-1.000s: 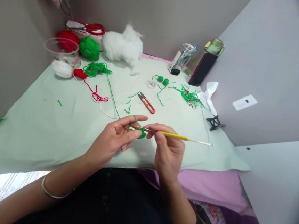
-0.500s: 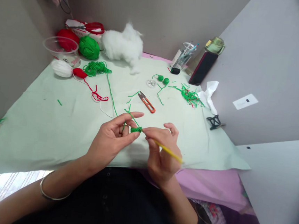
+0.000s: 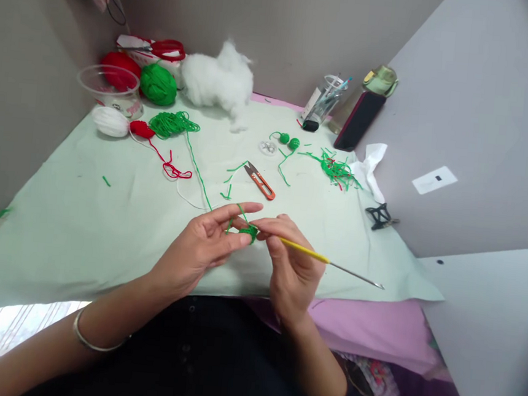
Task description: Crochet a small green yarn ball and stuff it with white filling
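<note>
A small green crochet piece (image 3: 248,233) is pinched between the thumb and fingers of my left hand (image 3: 204,242). Green yarn loops over my raised left index finger and runs back to a loose green yarn bundle (image 3: 171,124). My right hand (image 3: 293,262) grips a yellow-handled crochet hook (image 3: 305,250), its near end at the green piece and its bare metal end pointing to the right. The fingertips of both hands almost meet at the piece. Orange thread snips (image 3: 261,182) lie just beyond my hands.
Behind stand white stuffing (image 3: 219,80), a green yarn ball (image 3: 158,84), a clear tub (image 3: 110,80) and red scissors (image 3: 168,49). Two small green balls (image 3: 289,140), yarn scraps (image 3: 338,169), a pen cup (image 3: 323,101), a phone (image 3: 359,121) and a black stand (image 3: 379,217) are at the right.
Both hands have shifted slightly, the left one to the right with the green piece. The hook now lies flatter, its metal end showing beyond my right hand.
</note>
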